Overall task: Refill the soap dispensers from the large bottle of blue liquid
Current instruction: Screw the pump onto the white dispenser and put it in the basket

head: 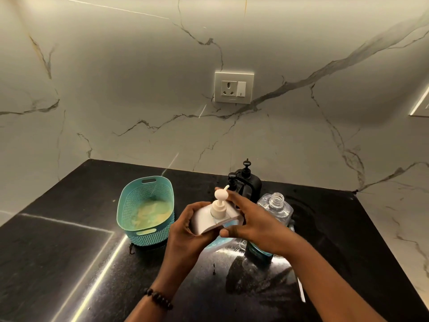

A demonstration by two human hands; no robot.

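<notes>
I hold the white, flat-shouldered plastic soap dispenser with the cream pump head (pixel 214 218) in both hands, lifted off the black speckled stone counter (pixel 348 228) and tilted, its long axis leaning up and away from me, pump nozzle pointing to the wall. My left hand (pixel 188 231) wraps the dispenser's left shoulder and body, fingers curled round it. My right hand (pixel 253 223) is at the dispenser's right side: thumb under the front edge, fingers stretched behind the pump neck. Whether they actually clasp the neck I cannot tell.

Key relation: the large clear bottle with blue liquid low in it (pixel 275 212) stands upright just right of the dispenser, directly behind my right hand, cap off, mouth open. So my right hand is the nearer one to it; the left is on the dispenser's far side.

My guess: the pump is still seated, so unscrewing comes before pouring.

Two black pump dispensers (pixel 246 180) stand behind the white dispenser. A teal woven plastic basket (pixel 145 205) sits left of it.
</notes>
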